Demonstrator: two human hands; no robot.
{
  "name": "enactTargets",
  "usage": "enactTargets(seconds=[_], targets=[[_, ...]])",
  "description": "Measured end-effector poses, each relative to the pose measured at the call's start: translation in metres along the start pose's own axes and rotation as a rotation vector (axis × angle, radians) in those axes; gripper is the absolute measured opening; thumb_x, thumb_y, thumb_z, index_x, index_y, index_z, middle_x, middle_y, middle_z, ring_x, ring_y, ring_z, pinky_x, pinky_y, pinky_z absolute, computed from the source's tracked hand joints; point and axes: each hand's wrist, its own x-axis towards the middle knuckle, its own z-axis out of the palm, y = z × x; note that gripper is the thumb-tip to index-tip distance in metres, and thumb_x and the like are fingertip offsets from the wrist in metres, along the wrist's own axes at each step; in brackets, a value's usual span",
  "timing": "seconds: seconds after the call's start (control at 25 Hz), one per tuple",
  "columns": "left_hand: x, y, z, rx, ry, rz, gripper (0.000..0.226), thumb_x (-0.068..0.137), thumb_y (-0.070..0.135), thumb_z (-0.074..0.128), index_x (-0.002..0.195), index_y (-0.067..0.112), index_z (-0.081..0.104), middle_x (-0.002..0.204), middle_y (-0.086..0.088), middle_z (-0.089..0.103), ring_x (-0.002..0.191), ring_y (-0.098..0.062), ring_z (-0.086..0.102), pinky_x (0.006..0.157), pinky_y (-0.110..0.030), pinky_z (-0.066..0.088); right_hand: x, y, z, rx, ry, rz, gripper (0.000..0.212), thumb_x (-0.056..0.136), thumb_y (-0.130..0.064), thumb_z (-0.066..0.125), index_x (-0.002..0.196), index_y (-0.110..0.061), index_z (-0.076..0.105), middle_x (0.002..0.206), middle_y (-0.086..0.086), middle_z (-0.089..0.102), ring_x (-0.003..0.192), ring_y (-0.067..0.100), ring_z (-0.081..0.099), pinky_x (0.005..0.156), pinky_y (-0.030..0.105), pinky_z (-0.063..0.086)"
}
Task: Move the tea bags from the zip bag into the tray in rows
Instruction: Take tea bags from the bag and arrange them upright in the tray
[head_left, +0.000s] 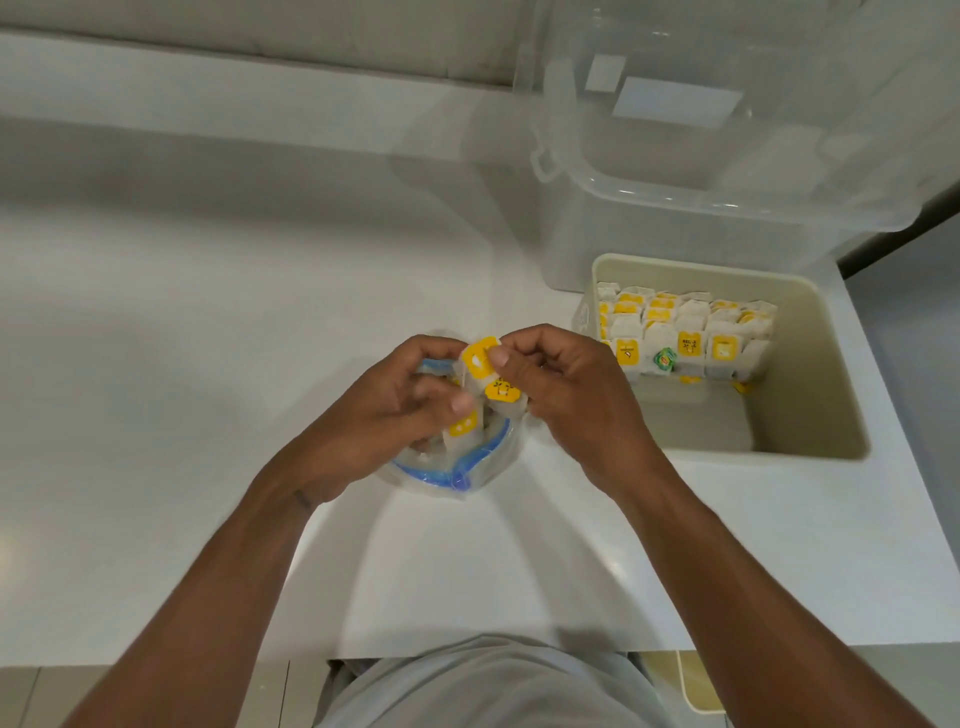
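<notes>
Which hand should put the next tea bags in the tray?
Probably the right hand: it already pinches tea bags and is nearer the tray, which sits on its side. The left hand is over the zip bag.

Looks like a home kitchen or pantry counter here: a smooth white countertop fills the view, with a raised ledge and a pale wall running along twelve o'clock. At one o'clock stands a big clear plastic storage bin with a clip handle, household kind. Just below it, at two o'clock, a cream tray packed with rows of yellow-tagged tea bags. Down at six o'clock, the counter's front edge, and beyond it what seems a tiled floor.
</notes>
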Motion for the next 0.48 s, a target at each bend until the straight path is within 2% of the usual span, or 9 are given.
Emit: enactTargets(seconds=[0.04, 0.12, 0.2, 0.24, 0.32, 0.36, 0.44, 0.48], targets=[[0.0, -0.002, -0.001, 0.038, -0.02, -0.011, 0.045, 0.086, 0.028, 0.076, 0.125, 0.032, 0.055, 0.093, -0.006, 0.072, 0.085, -0.012, 0.065, 0.078, -0.027, 0.051, 0.002, 0.0, -0.002, 0.033, 0.005, 0.026, 0.009, 0.088, -0.03, 0.071, 0.089, -0.023, 0.075, 0.079, -0.002, 0.073, 0.072, 0.013, 0.065, 0.066, 0.03, 0.051], [0.002, -0.005, 0.0, 0.107, 0.028, 0.0, 0.053, 0.084, 0.016, 0.079, 0.126, 0.035, 0.052, 0.083, -0.005, 0.069, 0.078, -0.015, 0.061, 0.081, -0.034, 0.049, 0.004, 0.0, -0.005, -0.002, 0.042, 0.029, 0.009, 0.088, -0.03, 0.07, 0.088, -0.022, 0.074, 0.079, -0.003, 0.073, 0.072, 0.013, 0.067, 0.068, 0.031, 0.052], [0.004, -0.01, -0.001, 0.289, 0.133, 0.022, 0.055, 0.085, 0.015, 0.077, 0.126, 0.04, 0.05, 0.078, 0.001, 0.068, 0.074, -0.017, 0.061, 0.083, -0.043, 0.051, 0.006, 0.0, -0.009, -0.081, 0.092, 0.006, 0.01, 0.088, -0.032, 0.07, 0.088, -0.023, 0.074, 0.078, -0.005, 0.073, 0.074, 0.015, 0.068, 0.071, 0.034, 0.056], [0.005, -0.012, -0.001, 0.444, 0.182, 0.024, 0.054, 0.085, 0.019, 0.076, 0.125, 0.044, 0.048, 0.077, 0.008, 0.067, 0.074, -0.015, 0.062, 0.081, -0.043, 0.053, 0.006, -0.001, -0.01, -0.104, 0.113, -0.003, 0.01, 0.088, -0.033, 0.07, 0.088, -0.024, 0.074, 0.078, -0.005, 0.073, 0.075, 0.016, 0.069, 0.073, 0.036, 0.056], [0.003, -0.012, -0.002, 0.68, 0.245, 0.021, 0.05, 0.085, 0.027, 0.074, 0.122, 0.048, 0.048, 0.077, 0.02, 0.066, 0.077, -0.01, 0.063, 0.077, -0.041, 0.054, 0.007, -0.001, -0.013, -0.131, 0.138, -0.007, 0.011, 0.089, -0.034, 0.069, 0.089, -0.024, 0.073, 0.079, -0.006, 0.074, 0.077, 0.016, 0.069, 0.076, 0.037, 0.056], [0.002, -0.01, -0.003, 0.704, 0.264, 0.007, 0.044, 0.084, 0.03, 0.073, 0.118, 0.048, 0.052, 0.077, 0.023, 0.067, 0.078, -0.009, 0.064, 0.076, -0.039, 0.054, 0.007, -0.002, -0.014, -0.137, 0.142, -0.007, 0.011, 0.089, -0.034, 0.069, 0.09, -0.024, 0.074, 0.08, -0.006, 0.074, 0.078, 0.015, 0.069, 0.077, 0.037, 0.057], [0.001, -0.005, -0.003, 0.807, 0.296, -0.043, 0.027, 0.086, 0.036, 0.068, 0.11, 0.046, 0.059, 0.084, 0.021, 0.069, 0.085, -0.012, 0.065, 0.074, -0.034, 0.053, 0.007, -0.003, -0.015, -0.141, 0.138, -0.009, 0.011, 0.09, -0.033, 0.069, 0.09, -0.023, 0.074, 0.08, -0.006, 0.074, 0.078, 0.014, 0.069, 0.077, 0.036, 0.057], [0.001, -0.002, -0.001, 0.949, 0.298, -0.085, 0.022, 0.088, 0.039, 0.064, 0.108, 0.045, 0.061, 0.091, 0.02, 0.07, 0.09, -0.013, 0.065, 0.073, -0.03, 0.051, 0.006, -0.004, -0.015, -0.134, 0.128, -0.009, 0.01, 0.09, -0.032, 0.069, 0.09, -0.023, 0.074, 0.08, -0.006, 0.074, 0.078, 0.014, 0.069, 0.075, 0.034, 0.056]])
